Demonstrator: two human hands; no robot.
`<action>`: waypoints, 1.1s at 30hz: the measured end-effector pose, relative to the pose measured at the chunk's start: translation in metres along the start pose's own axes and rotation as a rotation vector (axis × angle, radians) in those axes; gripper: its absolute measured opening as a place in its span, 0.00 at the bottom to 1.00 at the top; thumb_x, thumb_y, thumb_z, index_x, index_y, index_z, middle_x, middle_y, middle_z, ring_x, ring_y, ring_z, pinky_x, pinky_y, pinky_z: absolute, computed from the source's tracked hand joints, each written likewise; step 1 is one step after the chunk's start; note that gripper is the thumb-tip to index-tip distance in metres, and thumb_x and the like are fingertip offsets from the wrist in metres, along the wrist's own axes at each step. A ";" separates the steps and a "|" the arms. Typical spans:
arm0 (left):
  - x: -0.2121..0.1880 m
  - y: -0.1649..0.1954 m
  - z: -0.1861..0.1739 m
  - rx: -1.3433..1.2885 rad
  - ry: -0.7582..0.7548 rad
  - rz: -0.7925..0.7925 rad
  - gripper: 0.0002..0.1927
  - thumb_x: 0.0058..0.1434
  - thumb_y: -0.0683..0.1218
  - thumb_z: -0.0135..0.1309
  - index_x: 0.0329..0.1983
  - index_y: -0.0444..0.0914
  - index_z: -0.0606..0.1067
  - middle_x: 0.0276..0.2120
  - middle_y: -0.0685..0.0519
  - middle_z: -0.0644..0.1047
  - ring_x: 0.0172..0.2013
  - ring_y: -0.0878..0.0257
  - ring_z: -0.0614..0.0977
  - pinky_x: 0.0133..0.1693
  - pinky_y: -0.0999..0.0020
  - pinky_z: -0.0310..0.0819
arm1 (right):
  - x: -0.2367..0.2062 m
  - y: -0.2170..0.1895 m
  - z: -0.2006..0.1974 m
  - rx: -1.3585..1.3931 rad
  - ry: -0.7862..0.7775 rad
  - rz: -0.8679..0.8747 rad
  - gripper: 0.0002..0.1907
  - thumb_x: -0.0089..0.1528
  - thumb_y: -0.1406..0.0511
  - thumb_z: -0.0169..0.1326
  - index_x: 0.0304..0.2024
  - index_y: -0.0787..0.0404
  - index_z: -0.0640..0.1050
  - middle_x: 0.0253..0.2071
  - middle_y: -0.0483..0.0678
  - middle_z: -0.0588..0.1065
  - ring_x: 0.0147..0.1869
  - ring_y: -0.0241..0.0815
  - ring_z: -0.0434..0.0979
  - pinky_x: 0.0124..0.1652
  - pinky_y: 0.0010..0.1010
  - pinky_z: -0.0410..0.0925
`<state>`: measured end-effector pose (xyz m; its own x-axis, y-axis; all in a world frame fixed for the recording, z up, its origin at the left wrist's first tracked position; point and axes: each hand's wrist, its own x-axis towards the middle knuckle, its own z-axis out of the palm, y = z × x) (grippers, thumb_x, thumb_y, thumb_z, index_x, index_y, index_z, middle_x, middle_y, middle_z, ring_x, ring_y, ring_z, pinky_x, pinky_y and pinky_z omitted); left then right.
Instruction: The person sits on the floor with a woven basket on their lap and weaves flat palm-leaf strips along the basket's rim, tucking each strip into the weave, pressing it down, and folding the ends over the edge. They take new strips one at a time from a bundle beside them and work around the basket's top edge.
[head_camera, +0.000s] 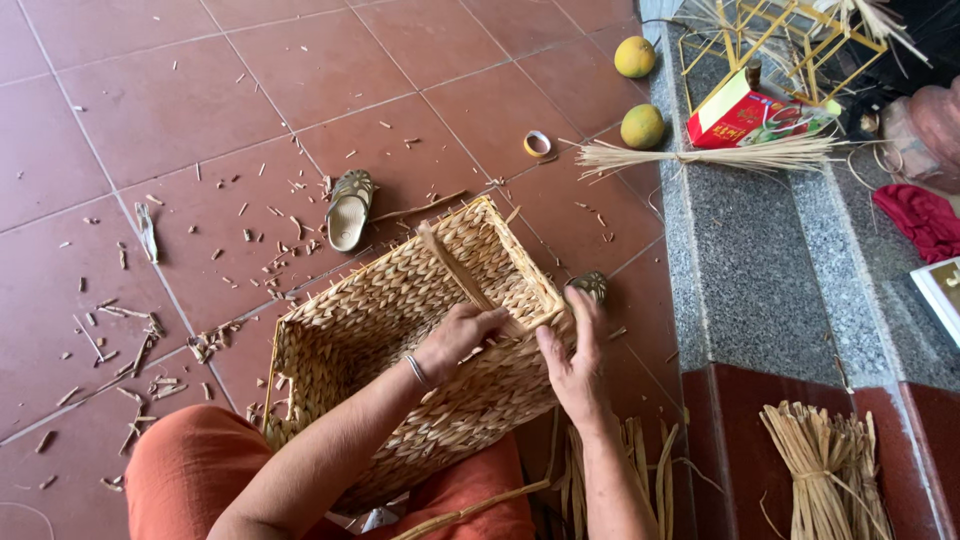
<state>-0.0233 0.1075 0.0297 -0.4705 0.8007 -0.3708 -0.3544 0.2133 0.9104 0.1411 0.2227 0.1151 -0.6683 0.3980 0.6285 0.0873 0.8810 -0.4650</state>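
Both the left hand (462, 335) and right hand (572, 352) pinch a straw strand (452, 262) on the woven basket (400, 330); pulling hard could snap it.

Red-brown tiled floor (150, 100) strewn with short straw clippings (150, 340). A patterned sandal (349, 208) lies sole-up near the middle; a second sandal (590, 285) shows partly to its right. A roll of tape (537, 143) sits on the tiles beside two yellow-green round fruits (635, 57) (642, 126). A tied bundle of pale straw (700, 155) rests across the grey granite step (740, 260), near a red carton (740, 118) and a yellow wire frame (780, 40). A red cloth (920, 220) lies at the right edge. Another bundle of dried stalks (820, 470) stands at lower right.
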 end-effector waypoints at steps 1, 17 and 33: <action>0.004 0.001 -0.002 -0.116 -0.021 -0.013 0.17 0.68 0.52 0.54 0.46 0.32 0.80 0.34 0.49 0.83 0.33 0.62 0.82 0.37 0.67 0.78 | 0.002 0.003 0.003 0.106 -0.070 0.079 0.32 0.66 0.60 0.59 0.68 0.64 0.66 0.64 0.60 0.68 0.67 0.55 0.69 0.63 0.44 0.65; 0.027 0.022 -0.046 0.467 0.017 0.591 0.25 0.57 0.43 0.64 0.58 0.36 0.72 0.45 0.43 0.83 0.44 0.57 0.85 0.46 0.59 0.84 | -0.024 0.005 0.033 0.205 -0.019 0.229 0.52 0.53 0.61 0.68 0.75 0.60 0.57 0.72 0.58 0.60 0.76 0.55 0.60 0.71 0.46 0.59; 0.040 -0.014 -0.049 -0.406 -0.345 0.060 0.20 0.74 0.55 0.44 0.40 0.33 0.76 0.33 0.45 0.82 0.31 0.60 0.85 0.36 0.65 0.86 | -0.024 0.001 0.034 0.244 -0.015 0.277 0.52 0.52 0.67 0.65 0.75 0.60 0.56 0.71 0.58 0.58 0.75 0.55 0.59 0.71 0.46 0.58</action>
<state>-0.0767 0.1087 -0.0066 -0.2308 0.9570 -0.1757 -0.6510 -0.0177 0.7589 0.1321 0.2051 0.0780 -0.6546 0.6074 0.4501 0.0889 0.6531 -0.7520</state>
